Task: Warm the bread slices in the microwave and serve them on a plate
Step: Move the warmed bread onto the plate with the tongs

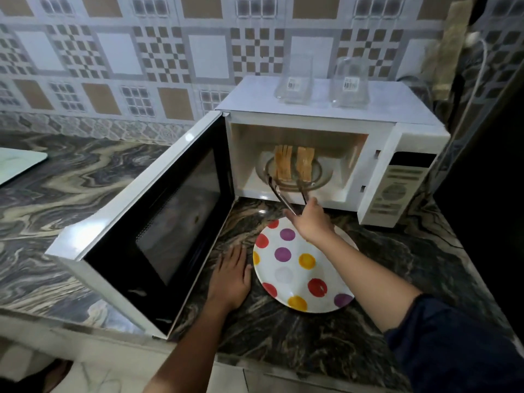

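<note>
The white microwave (326, 117) stands open, its door (158, 222) swung out to the left. Two toasted bread slices (293, 163) lie on the glass turntable (320, 177) inside. My right hand (312, 219) holds metal tongs (286, 197), whose tips reach into the cavity at the front edges of the slices. A white plate with coloured dots (297, 268) sits bare on the counter in front of the microwave. My left hand (231, 279) rests flat on the counter just left of the plate, fingers apart.
Two clear glass containers (323, 80) stand on top of the microwave. The control panel (397, 188) is at the right. A pale board (17, 165) lies on the marble counter at far left. The counter's front edge runs along the bottom.
</note>
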### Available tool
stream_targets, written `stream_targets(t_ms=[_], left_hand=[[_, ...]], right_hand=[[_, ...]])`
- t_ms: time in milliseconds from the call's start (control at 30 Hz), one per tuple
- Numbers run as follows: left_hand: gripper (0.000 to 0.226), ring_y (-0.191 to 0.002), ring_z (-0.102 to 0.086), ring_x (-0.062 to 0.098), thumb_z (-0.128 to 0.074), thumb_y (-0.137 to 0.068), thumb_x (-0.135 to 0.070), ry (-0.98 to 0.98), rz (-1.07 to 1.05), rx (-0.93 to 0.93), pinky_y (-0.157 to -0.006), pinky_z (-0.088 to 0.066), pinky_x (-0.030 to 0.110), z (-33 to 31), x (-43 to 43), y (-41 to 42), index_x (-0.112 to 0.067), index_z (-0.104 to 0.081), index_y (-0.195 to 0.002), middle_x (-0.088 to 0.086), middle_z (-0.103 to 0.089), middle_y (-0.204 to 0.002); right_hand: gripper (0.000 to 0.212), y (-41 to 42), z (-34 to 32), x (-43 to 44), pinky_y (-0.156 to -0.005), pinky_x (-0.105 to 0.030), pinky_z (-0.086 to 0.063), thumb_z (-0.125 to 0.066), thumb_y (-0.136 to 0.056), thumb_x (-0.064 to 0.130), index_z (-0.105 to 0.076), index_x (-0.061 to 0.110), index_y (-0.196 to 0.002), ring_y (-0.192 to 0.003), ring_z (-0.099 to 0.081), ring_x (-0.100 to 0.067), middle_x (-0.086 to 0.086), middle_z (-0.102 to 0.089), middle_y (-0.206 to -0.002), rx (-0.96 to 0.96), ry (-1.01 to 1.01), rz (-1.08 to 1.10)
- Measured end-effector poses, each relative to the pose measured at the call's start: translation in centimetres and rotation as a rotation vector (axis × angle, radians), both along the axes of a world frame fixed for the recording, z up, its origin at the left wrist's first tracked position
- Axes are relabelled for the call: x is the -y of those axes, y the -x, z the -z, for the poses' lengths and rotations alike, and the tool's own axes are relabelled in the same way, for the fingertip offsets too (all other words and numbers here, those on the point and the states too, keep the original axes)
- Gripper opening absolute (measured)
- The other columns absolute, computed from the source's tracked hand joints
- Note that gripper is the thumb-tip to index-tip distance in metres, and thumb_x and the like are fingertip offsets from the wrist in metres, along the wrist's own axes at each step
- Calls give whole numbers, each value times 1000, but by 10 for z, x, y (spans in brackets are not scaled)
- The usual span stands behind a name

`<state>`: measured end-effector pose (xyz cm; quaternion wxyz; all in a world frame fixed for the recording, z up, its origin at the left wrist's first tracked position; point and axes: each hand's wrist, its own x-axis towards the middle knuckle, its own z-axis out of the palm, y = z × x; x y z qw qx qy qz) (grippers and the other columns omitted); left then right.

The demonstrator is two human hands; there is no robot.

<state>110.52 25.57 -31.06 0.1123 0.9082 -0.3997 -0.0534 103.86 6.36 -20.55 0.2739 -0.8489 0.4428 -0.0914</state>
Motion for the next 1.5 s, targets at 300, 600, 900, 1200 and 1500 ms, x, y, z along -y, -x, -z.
stream_targets(t_ms=[300, 600, 900, 1200, 1500], left_hand=[[86, -146, 6, 12, 14, -72, -52, -6, 8, -5, -111, 12, 26, -5, 10, -12, -19, -3, -150, -2, 0, -159], [79, -142, 11, 5, 10, -77, -51, 43, -2, -12, -111, 15, 24, -1, 10, -15, -22, -1, -149, -6, 2, -158], [76, -144, 8, 5, 8, -79, -50, 45, 1, 13, -112, 16, 23, 0, 10, -16, -24, -3, -149, -6, 0, -158], [75, -138, 15, 1, 5, -79, -50, 81, 9, -18, -115, 13, 25, 1, 9, -16, -25, -2, -149, -7, 3, -158], [75, -139, 14, 6, -1, -81, -48, 137, 13, -31, -112, 15, 24, 3, 9, -16, -20, -9, -150, -4, -4, -158]], right_hand=[[69, -54, 2, 10, -77, -43, -56, -58, -80, 58, -49, 4, -121, -95, -65, -38, -16, -64, -114, 95, -95, 154], [53, -100, -3, 28, -90, -35, -45, -50, -93, 41, -44, 5, -131, -117, -53, -33, -14, -55, -130, 120, -136, 117], [66, -122, -7, 42, -99, -35, -42, -51, -91, 36, -27, 4, -144, -127, -47, -31, -13, -45, -142, 122, -224, 229], [52, -111, 0, 45, -91, -34, -42, -45, -95, 38, -37, 12, -139, -120, -52, -31, -11, -51, -136, 79, -110, 175], [46, -99, -8, 19, -84, -34, -43, -48, -92, 46, -57, 10, -120, -112, -56, -34, -15, -59, -124, 123, -102, 143]])
